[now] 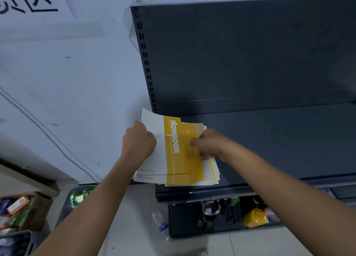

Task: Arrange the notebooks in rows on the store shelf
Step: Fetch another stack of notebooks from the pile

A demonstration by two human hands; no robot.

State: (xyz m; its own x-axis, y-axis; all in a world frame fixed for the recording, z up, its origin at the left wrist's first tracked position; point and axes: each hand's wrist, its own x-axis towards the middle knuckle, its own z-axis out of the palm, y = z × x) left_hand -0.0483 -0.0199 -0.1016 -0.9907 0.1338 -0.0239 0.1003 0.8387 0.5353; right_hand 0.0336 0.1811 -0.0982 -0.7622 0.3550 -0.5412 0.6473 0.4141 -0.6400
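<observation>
A stack of several yellow-and-white notebooks [179, 155] is held over the left front corner of the dark grey store shelf [269, 140]. My left hand [137, 142] grips the stack's left white edge. My right hand [209, 143] pinches the right side of the top notebooks, thumb on the yellow cover. The stack is fanned a little, with lower notebooks sticking out to the right and front. The shelf surface to the right of the stack holds nothing.
The shelf's slotted upright [146, 63] and dark back panel rise behind. A lower shelf holds a yellow package [254, 217] and a glass jar [210, 207]. A plastic bottle [159, 223] lies on the tiled floor. Boxes of goods [19, 211] and a grey basket [77, 198] stand at left.
</observation>
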